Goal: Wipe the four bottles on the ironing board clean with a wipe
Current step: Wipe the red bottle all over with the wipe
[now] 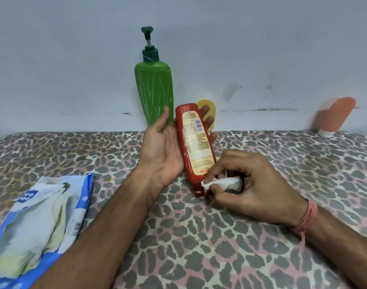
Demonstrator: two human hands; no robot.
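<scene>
A red bottle (pixel 194 142) with a cream label leans cap-down on the leopard-print ironing board (pixel 199 236). My left hand (pixel 161 147) supports it from behind, palm up, with the fingers reaching round its far side. My right hand (pixel 247 184) pinches a crumpled white wipe (pixel 224 183) against the bottle's lower end near the cap. A tall green pump bottle (pixel 154 88) stands against the wall behind my left hand. Part of a yellow bottle (pixel 207 105) shows behind the red one. An orange tube bottle (pixel 335 115) leans on the wall at far right.
A blue and white pack of wipes (pixel 38 226) lies on the board at the left, flap open. A pale wall (pixel 241 49) runs right behind the bottles along the board's far edge.
</scene>
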